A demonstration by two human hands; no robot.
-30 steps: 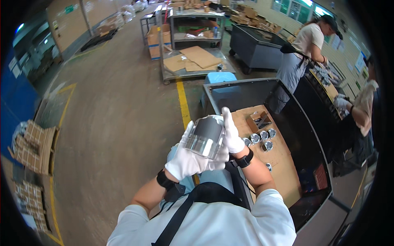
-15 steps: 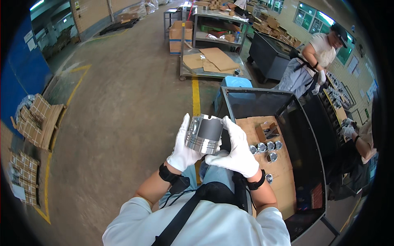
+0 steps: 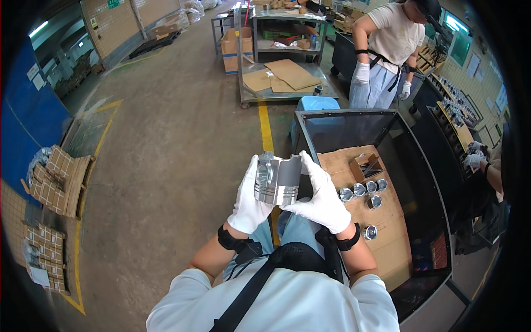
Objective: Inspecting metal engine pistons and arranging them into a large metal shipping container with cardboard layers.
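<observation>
A silver engine piston (image 3: pixel 277 180) with a dark grey skirt patch and ring grooves at its lower end is held up before my body between both white-gloved hands. My left hand (image 3: pixel 247 199) grips its left side, and my right hand (image 3: pixel 323 202) closes on the right side, with fingers beneath the grooved end. To the right, inside a dark-framed bin lined with cardboard (image 3: pixel 354 246), several more pistons (image 3: pixel 359 190) stand in a row. One piston (image 3: pixel 374 202) sits just below that row, and another piston (image 3: pixel 370 232) lies nearer to me.
A small cardboard box (image 3: pixel 366 167) sits in the bin. Beyond are a blue stool (image 3: pixel 318 103) and a metal cart (image 3: pixel 326 91) with flattened cardboard. A person (image 3: pixel 387 50) stands at far right; another person's gloved hands (image 3: pixel 474 160) work at a bench. Pallets of boxes (image 3: pixel 63 182) line the left.
The piston has turned in my hands, showing more of its side recess and standing more upright. The person at far right has straightened up and moved left.
</observation>
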